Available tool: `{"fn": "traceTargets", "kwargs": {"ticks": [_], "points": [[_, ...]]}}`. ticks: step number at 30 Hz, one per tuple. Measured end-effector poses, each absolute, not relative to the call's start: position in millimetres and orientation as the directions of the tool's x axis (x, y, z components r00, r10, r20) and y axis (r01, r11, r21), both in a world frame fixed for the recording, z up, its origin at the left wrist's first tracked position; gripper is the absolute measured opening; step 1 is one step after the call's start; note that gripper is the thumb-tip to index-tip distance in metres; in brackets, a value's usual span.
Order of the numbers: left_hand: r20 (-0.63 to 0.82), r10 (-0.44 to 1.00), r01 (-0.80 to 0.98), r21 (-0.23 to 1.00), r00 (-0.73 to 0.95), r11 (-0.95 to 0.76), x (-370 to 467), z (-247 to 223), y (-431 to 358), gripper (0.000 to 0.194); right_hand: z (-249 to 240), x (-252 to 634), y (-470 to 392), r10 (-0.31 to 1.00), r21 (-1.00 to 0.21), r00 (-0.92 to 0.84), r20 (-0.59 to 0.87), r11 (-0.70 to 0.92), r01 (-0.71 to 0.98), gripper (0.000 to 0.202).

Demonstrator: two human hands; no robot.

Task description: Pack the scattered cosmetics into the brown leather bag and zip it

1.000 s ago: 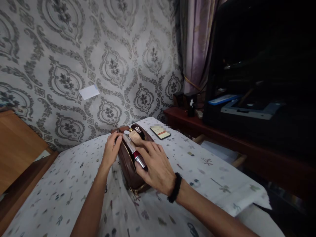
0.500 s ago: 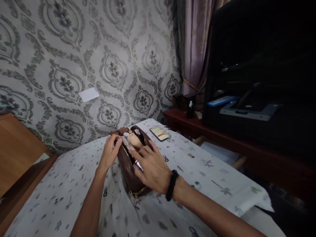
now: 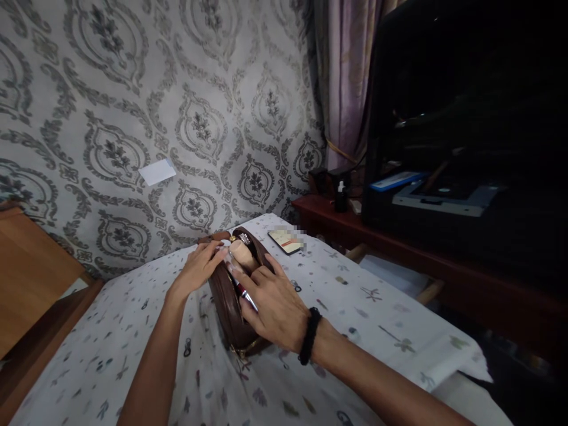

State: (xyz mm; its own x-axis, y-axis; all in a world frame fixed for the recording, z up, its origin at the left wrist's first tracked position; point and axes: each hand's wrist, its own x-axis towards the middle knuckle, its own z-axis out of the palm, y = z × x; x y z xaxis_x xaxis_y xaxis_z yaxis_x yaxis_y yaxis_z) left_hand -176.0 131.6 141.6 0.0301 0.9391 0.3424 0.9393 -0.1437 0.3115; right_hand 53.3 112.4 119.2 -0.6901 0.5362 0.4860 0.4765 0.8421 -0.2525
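A brown leather handbag [image 3: 226,313] with a gold zip lies unzipped on the patterned bed sheet. In its opening I see a beige rounded, bottle-like item [image 3: 242,253] and a shiny silver item [image 3: 244,238], whose kind is unclear. My left hand [image 3: 199,267] grips the bag's far left rim, its thumb over the edge and its fingertips partly hidden. Over the near right part of the opening, my right hand [image 3: 273,302] has a dark red and silver pen [image 3: 245,294] between thumb and index finger. Its other fingers bend over the bag's right side.
A phone [image 3: 286,241] with a lit screen lies beyond the bag. To the right are an open drawer [image 3: 394,275], a dark red cabinet [image 3: 328,213] with a small dropper-like bottle [image 3: 341,196], and a large black screen [image 3: 465,118]. A wooden board [image 3: 35,266] stands at left.
My left hand has shifted slightly along the rim, its thumb and fingers reaching further over the opening. The pen shows a little more beside my right hand, which has barely moved.
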Motion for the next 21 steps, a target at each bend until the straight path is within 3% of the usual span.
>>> {"fn": "traceTargets", "kwargs": {"ticks": [8,16,21], "points": [[0.325,0.94,0.808,0.524,0.103,-0.27,-188,147,147,0.046,114,55,114,0.523,-0.242,-0.695,0.493,0.85,0.468,0.051],[0.258,0.96,0.79,0.565,0.103,-0.237,-189,155,145,0.044,107,55,115,0.522,-0.323,-0.655,0.547,0.853,0.41,0.047],[0.194,0.973,0.748,0.626,0.127,-0.222,-188,157,157,0.054,100,55,114,0.518,-0.363,-0.608,0.602,0.855,0.37,0.041]]}}
